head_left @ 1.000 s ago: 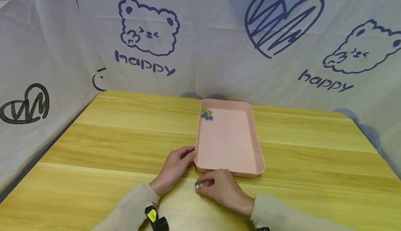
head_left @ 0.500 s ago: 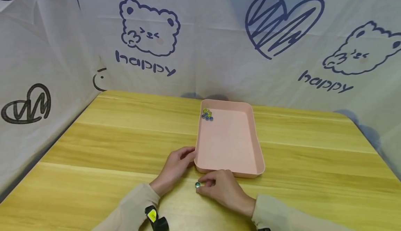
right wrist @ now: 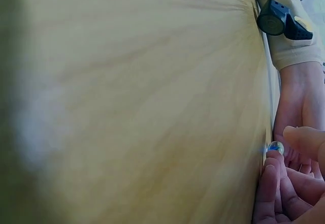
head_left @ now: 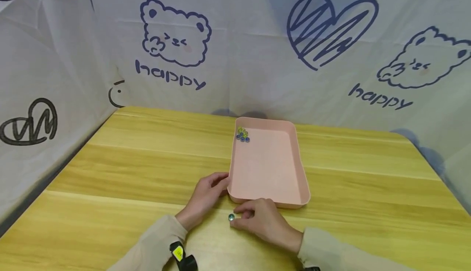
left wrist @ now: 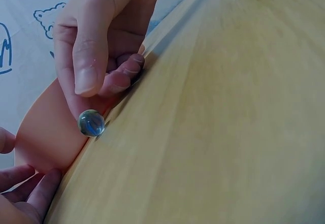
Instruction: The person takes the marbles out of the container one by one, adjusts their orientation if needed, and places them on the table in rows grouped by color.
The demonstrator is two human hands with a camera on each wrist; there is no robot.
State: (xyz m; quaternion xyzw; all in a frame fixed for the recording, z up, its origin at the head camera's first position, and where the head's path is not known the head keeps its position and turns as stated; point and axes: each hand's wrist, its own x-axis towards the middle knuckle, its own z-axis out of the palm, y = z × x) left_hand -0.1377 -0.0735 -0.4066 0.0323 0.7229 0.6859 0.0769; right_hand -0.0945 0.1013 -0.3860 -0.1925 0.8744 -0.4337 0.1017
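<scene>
A clear glass marble (head_left: 231, 217) with a blue-green core sits on the table just in front of the pink tray (head_left: 265, 173). My right hand (head_left: 263, 222) has its thumb and index finger spread loosely around the marble. In the left wrist view the thumb tip stands apart from the marble (left wrist: 92, 123), while the index fingertip is right at it. My left hand (head_left: 207, 193) rests its relaxed fingers against the outer left wall of the tray, near the front corner. Several yellow and blue marbles (head_left: 243, 135) lie clustered in the tray's far left corner.
The wooden table (head_left: 147, 160) extends to both sides of the tray. Behind it hangs a white cloth (head_left: 250, 66) with printed bears and hearts. A black wrist camera (head_left: 185, 260) is strapped to the left sleeve.
My right thumb and index finger have loosened and drawn slightly right, so more of the marble shows. The left hand and the tray have stayed in place.
</scene>
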